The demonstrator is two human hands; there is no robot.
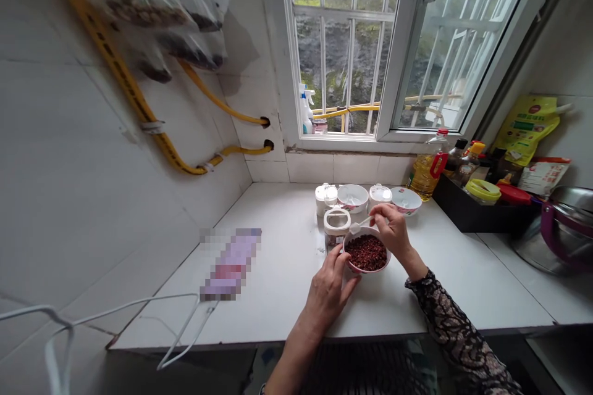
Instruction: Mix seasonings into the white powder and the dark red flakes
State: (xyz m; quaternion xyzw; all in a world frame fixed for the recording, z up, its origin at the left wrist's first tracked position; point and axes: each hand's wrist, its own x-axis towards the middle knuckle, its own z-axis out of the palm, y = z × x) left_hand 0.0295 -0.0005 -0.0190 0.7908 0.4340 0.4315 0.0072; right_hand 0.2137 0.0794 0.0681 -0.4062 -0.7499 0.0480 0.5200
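Note:
A bowl of dark red dried grains, which look like Sichuan peppercorns, stands on the counter. My left hand grips its near left side, fingers along the rim and thumb at the front. Above the bowl's far edge, my right hand pinches the handle of a small white spoon. The spoon's head is close to an open clear jar with a white rim, just behind the bowl on the left. I cannot make out what is in the spoon.
Behind stand two white-lidded jars, one left and one right, and two bowls, one left and one right. An oil bottle, a black condiment box and a metal pot line the right. A blurred purple item lies left.

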